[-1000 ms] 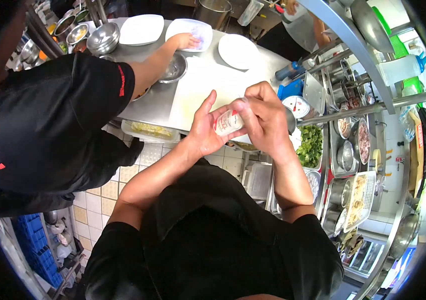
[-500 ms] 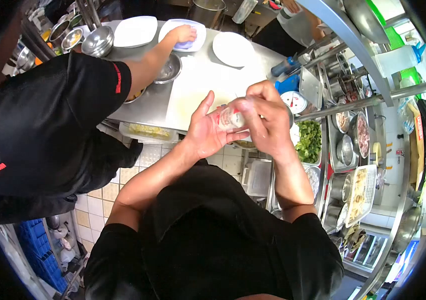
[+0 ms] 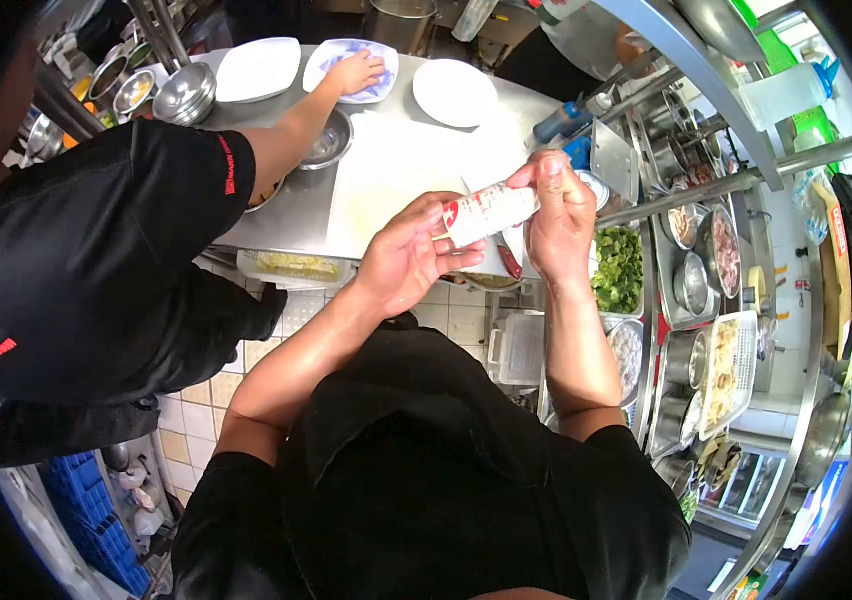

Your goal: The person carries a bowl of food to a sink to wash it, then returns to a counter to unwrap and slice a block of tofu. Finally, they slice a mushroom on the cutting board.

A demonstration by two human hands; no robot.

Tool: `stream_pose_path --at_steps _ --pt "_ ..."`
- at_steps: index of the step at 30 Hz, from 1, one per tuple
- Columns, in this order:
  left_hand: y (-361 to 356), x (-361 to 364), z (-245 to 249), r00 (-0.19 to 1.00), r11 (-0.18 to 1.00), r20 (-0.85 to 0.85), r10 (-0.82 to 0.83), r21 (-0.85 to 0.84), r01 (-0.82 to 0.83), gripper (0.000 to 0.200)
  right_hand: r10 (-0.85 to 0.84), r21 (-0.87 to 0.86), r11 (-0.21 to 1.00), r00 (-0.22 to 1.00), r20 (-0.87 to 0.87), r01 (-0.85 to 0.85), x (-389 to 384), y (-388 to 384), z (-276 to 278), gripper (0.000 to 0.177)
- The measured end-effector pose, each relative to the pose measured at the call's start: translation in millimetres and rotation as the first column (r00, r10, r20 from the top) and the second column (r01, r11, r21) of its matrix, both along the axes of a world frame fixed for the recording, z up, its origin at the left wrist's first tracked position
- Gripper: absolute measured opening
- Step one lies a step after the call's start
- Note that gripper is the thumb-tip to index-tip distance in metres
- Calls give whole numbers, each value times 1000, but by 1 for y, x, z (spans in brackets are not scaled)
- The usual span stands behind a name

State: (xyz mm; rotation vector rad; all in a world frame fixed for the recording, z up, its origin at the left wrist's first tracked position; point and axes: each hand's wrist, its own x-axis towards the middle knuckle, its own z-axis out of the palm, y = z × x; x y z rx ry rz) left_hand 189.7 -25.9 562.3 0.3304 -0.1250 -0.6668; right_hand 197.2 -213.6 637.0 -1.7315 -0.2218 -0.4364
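Between my hands lies a small white package with red print [image 3: 491,213], tilted up to the right. My left hand [image 3: 408,250] holds its left end between thumb and fingers, with the lower fingers spread. At its right end, the fingers of my right hand [image 3: 558,210] are pinched on it. Below the package is a knife with a red handle [image 3: 509,262], partly hidden. Under and behind my hands is a white cutting board [image 3: 371,195] on the steel counter [image 3: 296,215].
At the left, a co-worker in black [image 3: 76,250] reaches to a plate with purple items [image 3: 351,70]. Two white plates [image 3: 258,70] [image 3: 455,93] and a metal bowl [image 3: 328,142] stand nearby. Leafy greens [image 3: 618,270] and a metal rack [image 3: 736,195] are at the right.
The package has turned so its printed side shows. My right hand has moved slightly up and right, uncovering the red knife handle. The co-worker's hand still rests at the purple items.
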Motion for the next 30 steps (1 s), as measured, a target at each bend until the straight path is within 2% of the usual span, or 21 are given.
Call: stream_pose_path --at_steps 1,2,4,6,8,10,11,13,14,15,17,18,20,21,22,24,26,30 --pt "1 0 3 999 999 36 17 38 -18 36 -8 -86 996 992 126 19 4 -1 -4 46" --pt "2 1 4 997 996 71 35 75 -41 31 -10 -87 996 992 125 21 4 -3 -7 46" --pt "4 4 1 996 996 93 12 88 -20 29 -19 101 995 1000 1 19 2 -2 -9 47" --pt "5 7 2 993 995 118 -14 100 2 28 7 155 988 999 -31 -2 1 -1 -10 48" --pt "6 7 9 994 991 94 -61 123 49 18 33 206 978 998 -62 -20 2 0 -10 48" --pt "7 8 13 991 989 99 -89 129 76 17 75 317 948 990 -116 -35 2 2 -9 47" --pt "7 8 15 988 986 105 -118 134 103 17 74 318 948 990 -117 -33 2 2 -10 47" --pt "8 6 20 985 983 115 -128 146 110 19 139 474 881 960 -243 -8 2 -1 -10 45" --pt "8 7 22 983 981 126 -136 157 116 20 134 474 881 961 -241 -5 3 -1 -11 45" --pt "9 7 23 981 980 129 -143 157 122 20 181 557 830 947 -265 -3 4 -2 -13 44" --pt "12 7 27 955 961 269 -125 273 49 17 265 676 737 922 -282 -5 4 -1 -13 41" --pt "12 7 30 953 960 270 -134 274 57 17 256 676 737 925 -280 1 3 0 -13 41" --pt "13 5 46 858 884 513 15 394 -251 22 328 738 675 894 -305 4 2 2 -15 41" --pt "14 4 51 832 855 554 16 424 -299 29 402 752 656 876 -267 -72 1 0 -18 43" --pt "14 4 53 833 855 553 7 428 -292 29 397 754 653 878 -266 -66 1 -1 -20 43" --pt "13 4 56 680 789 732 24 405 -463 30 492 790 602 834 -249 -119 0 -3 -24 43" --pt "13 6 60 678 786 735 -1 420 -454 29 438 782 621 853 -284 -58 0 2 -26 45" --pt "13 10 59 658 781 748 -81 458 -425 23 462 812 583 836 -297 -33 -1 -4 -36 45"
